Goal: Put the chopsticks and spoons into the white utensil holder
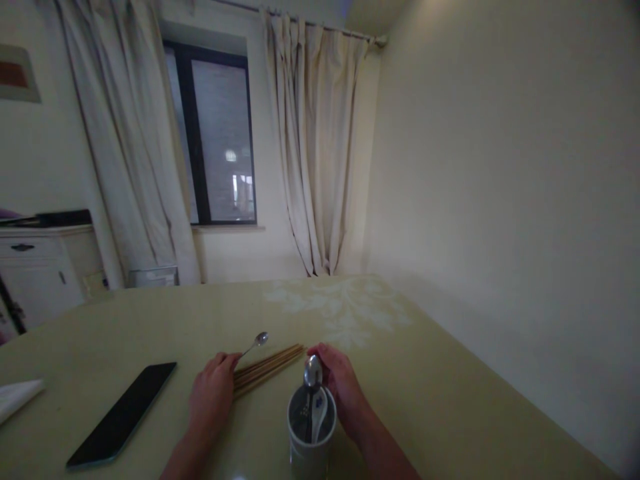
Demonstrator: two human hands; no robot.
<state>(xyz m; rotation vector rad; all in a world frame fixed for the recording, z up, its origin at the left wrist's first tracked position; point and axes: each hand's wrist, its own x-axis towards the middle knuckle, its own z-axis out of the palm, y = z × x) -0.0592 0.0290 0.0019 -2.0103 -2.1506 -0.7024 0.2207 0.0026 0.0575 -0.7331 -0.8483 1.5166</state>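
My left hand (213, 393) is closed over the table, with a small metal spoon (261, 339) reaching out from its fingertips, bowl end away from me. Against the same hand lie the near ends of several wooden chopsticks (270, 369), bunched side by side and slanting toward the right. My right hand (343, 385) is curled just behind and beside a whitish cup (311, 457), its fingertips close to the chopsticks' far tips. In the cup stand a metal spoon (313, 373) and a white ceramic spoon (319, 410). The metal spoon partly hides my right fingertips.
A black, phone-like flat slab (123, 415) lies on the yellowish table (425, 413) to the left. Something white (19, 397) sits at the table's left edge. The wall (525, 220) runs along the table's right side. Curtains (320, 133) and a white cabinet (43, 267) stand beyond.
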